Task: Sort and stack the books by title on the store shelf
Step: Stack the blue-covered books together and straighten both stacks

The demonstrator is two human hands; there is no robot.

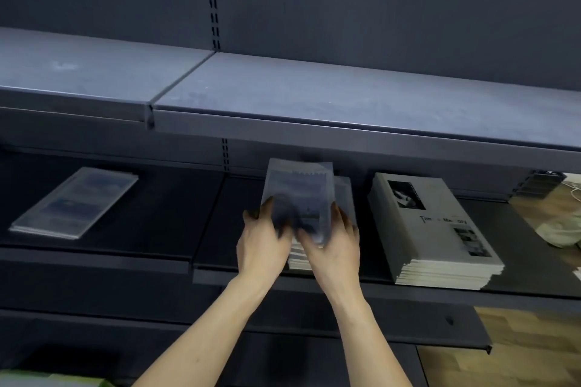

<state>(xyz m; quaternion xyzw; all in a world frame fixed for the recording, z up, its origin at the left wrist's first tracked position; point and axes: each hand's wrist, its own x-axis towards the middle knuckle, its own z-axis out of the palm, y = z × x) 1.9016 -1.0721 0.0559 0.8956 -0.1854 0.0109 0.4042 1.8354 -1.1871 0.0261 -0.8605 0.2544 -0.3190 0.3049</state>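
Three groups of books sit on a dark metal store shelf [157,239]. At left, a thin stack of blue-grey picture-cover books [75,203] lies flat, angled. Centre: left hand [262,242] & right hand [333,248] both clamp a blurred blue-grey paperback [298,190], tilted up over a low pile of same-looking books [300,259]. At right, well apart, a taller stack of grey photo-cover books [437,229].
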